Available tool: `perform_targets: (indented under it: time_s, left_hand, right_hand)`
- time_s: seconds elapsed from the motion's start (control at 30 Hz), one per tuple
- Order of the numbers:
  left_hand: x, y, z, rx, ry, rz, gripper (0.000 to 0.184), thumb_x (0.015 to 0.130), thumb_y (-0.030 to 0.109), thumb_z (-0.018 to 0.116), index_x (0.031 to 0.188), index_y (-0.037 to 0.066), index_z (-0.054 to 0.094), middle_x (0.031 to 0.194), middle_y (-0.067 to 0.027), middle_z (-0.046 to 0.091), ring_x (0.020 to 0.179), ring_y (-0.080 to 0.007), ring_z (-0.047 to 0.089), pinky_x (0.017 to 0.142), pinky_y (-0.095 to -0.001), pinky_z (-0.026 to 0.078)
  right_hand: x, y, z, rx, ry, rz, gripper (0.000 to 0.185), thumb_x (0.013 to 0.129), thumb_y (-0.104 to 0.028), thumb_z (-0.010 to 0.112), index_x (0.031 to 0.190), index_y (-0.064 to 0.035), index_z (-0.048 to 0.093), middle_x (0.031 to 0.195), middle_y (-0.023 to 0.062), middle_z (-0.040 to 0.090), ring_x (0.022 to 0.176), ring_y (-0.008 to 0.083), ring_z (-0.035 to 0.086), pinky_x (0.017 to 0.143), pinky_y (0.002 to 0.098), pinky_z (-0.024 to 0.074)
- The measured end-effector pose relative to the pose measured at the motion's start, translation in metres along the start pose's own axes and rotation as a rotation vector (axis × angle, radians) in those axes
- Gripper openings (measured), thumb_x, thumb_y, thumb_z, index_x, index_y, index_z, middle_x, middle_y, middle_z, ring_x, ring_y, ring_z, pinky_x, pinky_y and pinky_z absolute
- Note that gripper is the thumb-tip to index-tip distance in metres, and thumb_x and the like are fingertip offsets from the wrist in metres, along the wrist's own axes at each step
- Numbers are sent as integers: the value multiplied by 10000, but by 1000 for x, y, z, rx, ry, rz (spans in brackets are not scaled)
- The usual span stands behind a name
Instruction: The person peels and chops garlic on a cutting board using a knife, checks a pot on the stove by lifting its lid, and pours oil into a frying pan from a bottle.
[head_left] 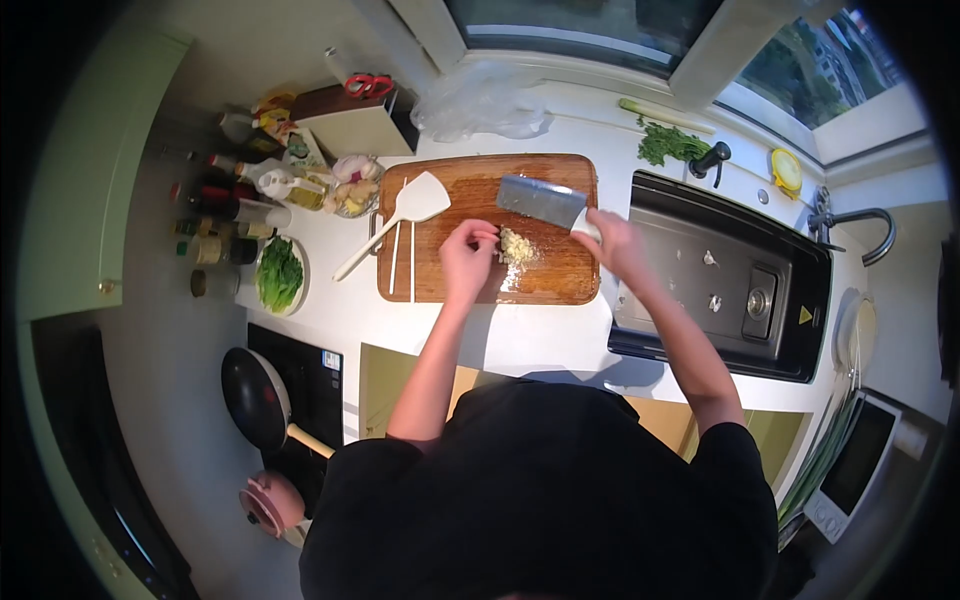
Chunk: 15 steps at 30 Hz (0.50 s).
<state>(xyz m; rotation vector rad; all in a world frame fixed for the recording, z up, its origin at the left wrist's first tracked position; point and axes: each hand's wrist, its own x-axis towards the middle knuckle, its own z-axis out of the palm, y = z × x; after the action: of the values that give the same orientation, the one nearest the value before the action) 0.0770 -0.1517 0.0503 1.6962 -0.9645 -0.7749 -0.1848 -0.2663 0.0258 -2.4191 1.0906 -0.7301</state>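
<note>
In the head view, my right hand [616, 246] grips the pale handle of a cleaver [541, 201]. Its broad blade is held over the upper right part of a wooden cutting board [440, 170]. Just below the blade lies a small heap of chopped garlic [516, 246], with finer bits scattered toward me. My left hand [468, 262] is beside the heap's left side, its fingers bent and drawn together; whether anything is between them is hidden. A white spatula [424, 200] and a pair of white chopsticks [412, 262] lie on the board's left side, left of my left hand.
A dark sink [680, 240] with white scraps lies to the right. Green herbs [672, 143] sit behind it. A plate of leafy greens [281, 276], bottles [225, 208] and a bowl of garlic and ginger [356, 185] stand left. A frying pan [255, 398] rests on the stove.
</note>
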Motion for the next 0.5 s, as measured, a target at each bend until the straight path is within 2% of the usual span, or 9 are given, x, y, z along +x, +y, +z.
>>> perform_targets:
  time_s: [0.07,0.17,0.23,0.27,0.3,0.37,0.43,0.47,0.5]
  left_hand:
    - [5,-7,20,136,2,-33,123,889,-20,585,911,3,704,854,-109,723,817,-181,696,763,-316,542]
    - [8,17,26,458,29,98,241,930,181,559,937,7,725,876,-220,702,822,-416,673,776,-507,525]
    - [7,24,33,497,200,328,141,812,114,618,862,59,738,896,-161,704,916,-370,655,824,-471,509]
    - [5,15,38,428,326,507,119,721,78,645,811,72,722,930,-128,711,946,-345,648,834,-452,504]
    - [6,28,31,349,161,374,139,673,47,656,797,78,710,852,-116,702,891,-335,652,809,-445,505]
    - [7,34,39,287,202,404,83,736,82,622,741,124,693,695,-107,647,778,-340,630,775,-426,472]
    - [8,41,53,392,158,226,245,893,276,595,730,123,697,697,-102,669,748,-307,608,854,-443,409]
    - [8,48,56,436,41,151,277,905,345,607,849,100,723,875,-120,696,943,-282,629,957,-468,410]
    - [12,25,80,504,462,480,306,889,349,632,971,68,721,1206,-139,656,1167,-268,576,1097,-485,356]
  right_hand:
    - [17,14,6,-78,-80,1,381,883,-403,738,1012,-63,626,910,143,672,833,363,663,714,465,534]
    - [21,22,19,-120,-70,-56,350,850,-347,776,1010,-60,654,971,143,665,910,363,646,754,461,531]
    - [21,11,6,-101,22,-133,374,827,-302,794,1071,-45,673,1050,154,644,975,367,626,823,465,507]
    - [24,-16,-18,-82,-78,-6,369,823,-286,793,1059,-28,674,1046,162,647,980,372,629,844,468,496]
    - [21,-4,-26,-80,-92,-21,347,844,-253,788,1058,-10,662,992,155,633,931,347,620,821,445,493]
    - [1,45,-43,491,3,320,253,942,-226,744,947,-13,608,774,8,511,715,134,473,661,306,439]
    - [-33,106,-91,447,136,467,370,974,-266,720,766,-72,483,678,-28,395,639,73,348,541,262,329]
    - [-57,114,-109,434,252,502,395,989,-271,694,742,-69,461,676,-25,409,633,91,366,571,276,349]
    - [-96,194,-110,288,240,447,265,985,-242,687,839,-42,591,748,18,549,684,146,519,645,281,448]
